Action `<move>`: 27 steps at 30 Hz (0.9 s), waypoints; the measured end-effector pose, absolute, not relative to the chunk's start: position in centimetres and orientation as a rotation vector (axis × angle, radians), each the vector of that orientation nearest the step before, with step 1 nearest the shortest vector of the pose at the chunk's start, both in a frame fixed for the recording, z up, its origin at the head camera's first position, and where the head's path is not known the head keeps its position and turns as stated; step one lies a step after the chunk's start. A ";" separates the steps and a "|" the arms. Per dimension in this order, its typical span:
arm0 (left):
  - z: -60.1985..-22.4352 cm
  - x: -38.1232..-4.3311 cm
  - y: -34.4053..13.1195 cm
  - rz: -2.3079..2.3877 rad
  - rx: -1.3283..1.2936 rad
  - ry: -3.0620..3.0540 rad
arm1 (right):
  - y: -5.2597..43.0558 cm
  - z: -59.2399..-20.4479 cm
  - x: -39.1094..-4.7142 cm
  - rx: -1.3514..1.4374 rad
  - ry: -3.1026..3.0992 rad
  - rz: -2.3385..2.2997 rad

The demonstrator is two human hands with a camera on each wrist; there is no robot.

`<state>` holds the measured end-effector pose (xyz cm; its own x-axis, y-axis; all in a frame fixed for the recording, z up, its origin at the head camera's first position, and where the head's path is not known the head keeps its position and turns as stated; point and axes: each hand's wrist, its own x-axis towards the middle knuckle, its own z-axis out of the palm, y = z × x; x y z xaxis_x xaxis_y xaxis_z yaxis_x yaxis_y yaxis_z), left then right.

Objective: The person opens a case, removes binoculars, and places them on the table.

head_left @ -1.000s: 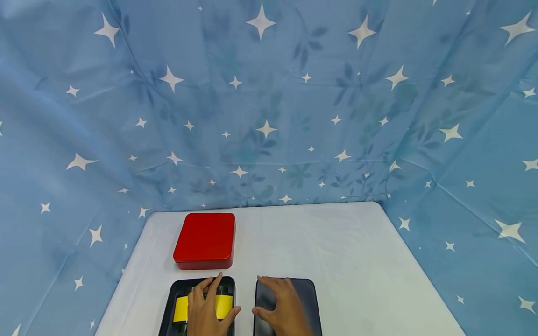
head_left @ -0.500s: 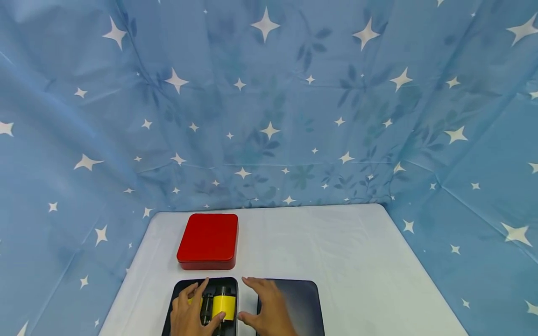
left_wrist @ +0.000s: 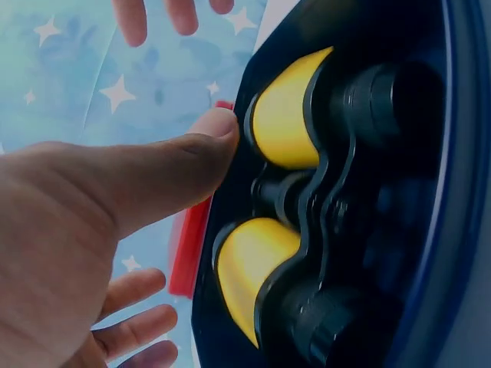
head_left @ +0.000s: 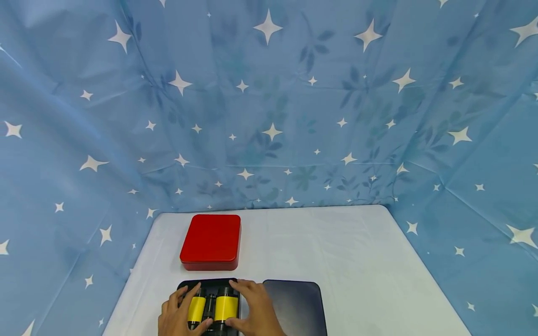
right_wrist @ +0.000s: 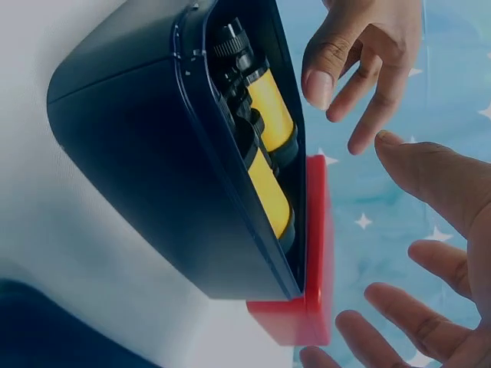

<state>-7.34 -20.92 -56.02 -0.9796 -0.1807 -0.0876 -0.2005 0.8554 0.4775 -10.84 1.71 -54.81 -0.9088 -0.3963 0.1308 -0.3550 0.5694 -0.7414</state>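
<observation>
A pair of yellow and black binoculars (head_left: 226,308) lies inside a dark open tin (head_left: 212,282) at the bottom of the head view. Over its left side is my left hand (head_left: 175,317), and my right hand (head_left: 257,311) hovers over the right side. Both have spread, gently bent fingers with nothing between them. In the left wrist view the thumb of the left hand (left_wrist: 69,192) reaches over the tin's rim, apart from the binoculars (left_wrist: 285,115). The right wrist view shows the right hand (right_wrist: 453,230) above the tin (right_wrist: 153,146), touching nothing visible.
A closed red tin (head_left: 212,239) stands behind the dark one. Right of it lies a flat dark lid (head_left: 296,305). White cloth covers the table (head_left: 357,270), and a blue star-patterned curtain (head_left: 269,102) surrounds the back and sides.
My right hand has moved left from above the lid to over the dark tin. My left hand has shifted left, uncovering more of the binoculars. The view has drifted slightly.
</observation>
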 end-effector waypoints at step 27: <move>-57.5 -7.6 -23.4 0.706 -0.250 2.918 | -0.9 -56.5 -11.5 -0.710 2.622 -1.220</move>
